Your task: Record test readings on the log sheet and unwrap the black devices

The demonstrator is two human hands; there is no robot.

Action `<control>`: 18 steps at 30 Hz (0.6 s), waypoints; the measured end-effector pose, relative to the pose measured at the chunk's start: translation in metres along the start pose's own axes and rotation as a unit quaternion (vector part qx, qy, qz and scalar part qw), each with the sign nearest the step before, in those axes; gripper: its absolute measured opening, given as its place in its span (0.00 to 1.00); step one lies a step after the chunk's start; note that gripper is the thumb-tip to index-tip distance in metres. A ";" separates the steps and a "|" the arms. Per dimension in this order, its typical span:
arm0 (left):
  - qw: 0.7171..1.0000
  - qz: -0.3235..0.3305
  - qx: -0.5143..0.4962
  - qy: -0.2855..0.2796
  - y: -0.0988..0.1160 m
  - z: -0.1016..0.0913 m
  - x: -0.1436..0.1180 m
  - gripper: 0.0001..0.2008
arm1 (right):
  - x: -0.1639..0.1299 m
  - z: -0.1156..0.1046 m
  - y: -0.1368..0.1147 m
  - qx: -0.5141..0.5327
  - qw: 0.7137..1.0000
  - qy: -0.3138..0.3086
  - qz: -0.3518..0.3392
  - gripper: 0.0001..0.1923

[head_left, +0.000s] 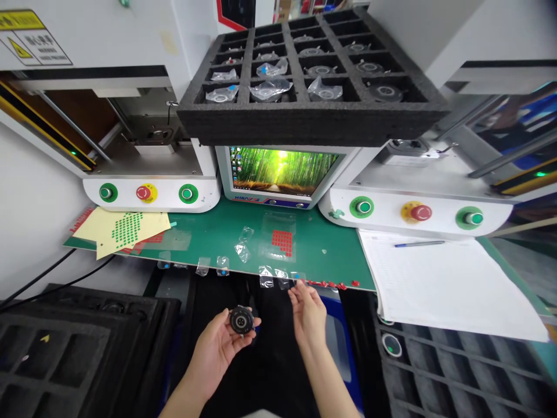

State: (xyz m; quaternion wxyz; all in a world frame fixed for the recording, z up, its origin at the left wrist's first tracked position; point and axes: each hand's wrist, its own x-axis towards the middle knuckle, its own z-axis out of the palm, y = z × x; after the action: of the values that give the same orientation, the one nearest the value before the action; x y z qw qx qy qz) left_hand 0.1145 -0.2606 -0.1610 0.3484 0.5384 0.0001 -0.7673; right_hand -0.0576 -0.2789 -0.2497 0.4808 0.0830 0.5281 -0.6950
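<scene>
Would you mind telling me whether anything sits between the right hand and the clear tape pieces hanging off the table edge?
Nothing visible does. The right hand reaches up with its fingertips just below the clear tape pieces at the green table edge. The left hand holds the round black part off to the side.

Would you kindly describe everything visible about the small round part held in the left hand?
The round part is a small dark disc, apparently black plastic or metal, with a paler centre and tiny marks on its face. It faces up toward the camera, gripped at its rim by the left hand, below the green mat's front edge. The right hand is close by but not touching it.
</scene>
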 end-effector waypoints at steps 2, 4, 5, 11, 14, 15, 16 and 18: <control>1.000 0.001 -0.003 0.008 0.002 -0.002 -0.001 0.20 | 0.001 0.005 0.005 0.001 1.000 0.003 0.006 0.27; 1.000 0.001 -0.003 0.012 0.003 -0.003 -0.002 0.20 | 0.003 0.008 0.009 -0.002 1.000 0.008 0.012 0.28; 1.000 0.001 -0.002 0.014 0.004 -0.003 -0.002 0.20 | 0.004 0.010 0.011 -0.004 1.000 0.010 0.015 0.28; 1.000 0.008 -0.001 0.013 0.007 -0.003 0.000 0.20 | 0.003 0.009 0.008 -0.039 0.998 -0.007 0.056 0.31; 1.000 0.005 0.002 0.001 0.006 -0.007 0.003 0.21 | 0.003 0.008 0.000 -0.068 0.992 -0.043 0.092 0.31; 1.000 0.009 0.002 -0.010 0.005 -0.009 0.003 0.20 | 0.003 0.008 -0.003 -0.081 0.990 -0.050 0.100 0.31; 1.000 0.017 0.003 -0.022 0.003 -0.010 0.003 0.19 | 0.004 0.008 -0.007 -0.094 0.989 -0.052 0.106 0.30; 0.998 0.045 0.002 -0.047 -0.002 -0.013 0.000 0.17 | 0.006 0.005 -0.013 -0.124 0.985 -0.049 0.113 0.30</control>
State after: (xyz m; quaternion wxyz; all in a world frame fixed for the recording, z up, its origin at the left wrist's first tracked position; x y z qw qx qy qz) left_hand 0.1242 -0.2544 -0.1667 0.3812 0.5019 -0.0419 -0.7753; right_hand -0.0682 -0.2863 -0.2430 0.5882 0.0480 0.5736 -0.5681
